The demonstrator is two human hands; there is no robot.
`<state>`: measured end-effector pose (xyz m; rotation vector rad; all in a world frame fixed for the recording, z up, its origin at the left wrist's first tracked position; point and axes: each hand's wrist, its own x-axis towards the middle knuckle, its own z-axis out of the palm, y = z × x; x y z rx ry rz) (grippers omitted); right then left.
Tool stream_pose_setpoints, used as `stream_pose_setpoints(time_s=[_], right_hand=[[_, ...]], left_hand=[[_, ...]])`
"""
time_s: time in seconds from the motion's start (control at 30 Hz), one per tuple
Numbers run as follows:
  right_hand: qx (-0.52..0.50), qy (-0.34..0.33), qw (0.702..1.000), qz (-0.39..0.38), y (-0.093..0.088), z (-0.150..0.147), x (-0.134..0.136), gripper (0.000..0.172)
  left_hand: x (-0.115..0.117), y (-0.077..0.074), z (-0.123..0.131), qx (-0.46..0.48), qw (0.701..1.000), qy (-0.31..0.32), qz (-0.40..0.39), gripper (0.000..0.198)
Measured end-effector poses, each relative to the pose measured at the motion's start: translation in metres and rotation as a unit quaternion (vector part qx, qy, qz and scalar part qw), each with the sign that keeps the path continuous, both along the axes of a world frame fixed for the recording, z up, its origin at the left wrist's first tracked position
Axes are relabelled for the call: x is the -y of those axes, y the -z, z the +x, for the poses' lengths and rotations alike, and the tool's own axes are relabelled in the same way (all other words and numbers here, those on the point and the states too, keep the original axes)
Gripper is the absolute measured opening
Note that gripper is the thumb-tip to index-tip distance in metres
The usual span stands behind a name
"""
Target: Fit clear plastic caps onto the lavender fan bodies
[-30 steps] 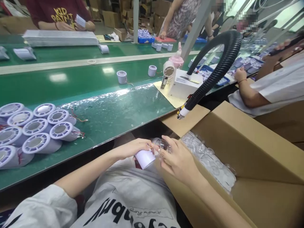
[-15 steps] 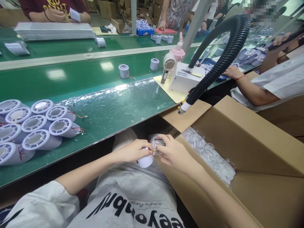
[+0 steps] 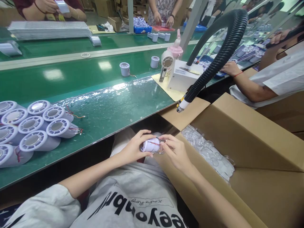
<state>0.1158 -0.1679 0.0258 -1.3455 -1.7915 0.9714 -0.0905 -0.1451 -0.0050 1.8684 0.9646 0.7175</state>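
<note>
Above my lap, my left hand (image 3: 140, 146) is wrapped round a pale lavender cylindrical fan housing (image 3: 150, 145), lying on its side. Thin red and dark wires run along the housing's upper side toward its right end. There the fingers of my right hand (image 3: 172, 148) are closed on the wires, close against the housing. Something clear, like a plastic piece, shows under the right fingertips; its shape is partly hidden. To the left, several similar housings (image 3: 33, 142) stand grouped on the green bench, some with wires trailing out.
At my right is an open cardboard box (image 3: 251, 126) with clear plastic parts (image 3: 209, 155) inside. A black flexible hose (image 3: 213, 69) arches from a white machine (image 3: 181, 76) over the box's edge. Two housings sit on the green belt (image 3: 78, 76). Co-workers sit opposite and at right.
The housing has turned from hanging end-down to lying sideways, with its wires facing up. My left hand now wraps round its side, and my right fingers have come to its right end.
</note>
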Motion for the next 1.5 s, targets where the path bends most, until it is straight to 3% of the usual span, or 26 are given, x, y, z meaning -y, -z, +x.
stream_pose_setpoints(time_s=[0.13, 0.27, 0.33, 0.43, 0.53, 0.6, 0.8, 1.23, 1.5], right_hand=[[-0.078, 0.034, 0.995, -0.046, 0.004, 0.003, -0.003, 0.036], [-0.154, -0.014, 0.986, -0.059, 0.007, 0.012, -0.004, 0.026], [-0.121, -0.082, 0.989, -0.017, 0.008, 0.017, -0.001, 0.015], [-0.015, -0.139, 0.987, 0.075, 0.009, 0.022, 0.004, 0.042], [0.026, -0.147, 0.983, 0.112, 0.006, 0.023, 0.009, 0.043], [0.023, -0.148, 0.983, 0.106, 0.004, 0.024, 0.011, 0.045], [-0.002, -0.143, 0.987, 0.078, -0.003, 0.024, 0.015, 0.042], [-0.129, -0.106, 0.979, -0.116, -0.015, 0.020, 0.021, 0.043], [-0.199, -0.079, 0.954, -0.210, -0.011, 0.016, 0.021, 0.042]], left_hand=[[-0.006, 0.000, -0.005, 0.028, 0.996, 0.081, -0.038, 0.071], [-0.006, -0.001, -0.006, 0.134, 0.968, 0.078, -0.198, 0.066], [-0.003, -0.003, -0.005, 0.191, 0.939, 0.060, -0.279, 0.066], [0.001, -0.008, -0.004, 0.229, 0.906, 0.058, -0.353, 0.061], [0.004, -0.011, -0.004, 0.224, 0.889, 0.072, -0.392, 0.061], [0.005, -0.013, -0.006, 0.214, 0.894, 0.080, -0.387, 0.066], [0.006, -0.019, -0.011, 0.193, 0.938, 0.109, -0.266, 0.074], [0.010, -0.030, -0.014, 0.139, 0.963, 0.128, -0.192, 0.076], [0.010, -0.035, -0.016, 0.116, 0.972, 0.127, -0.161, 0.078]])
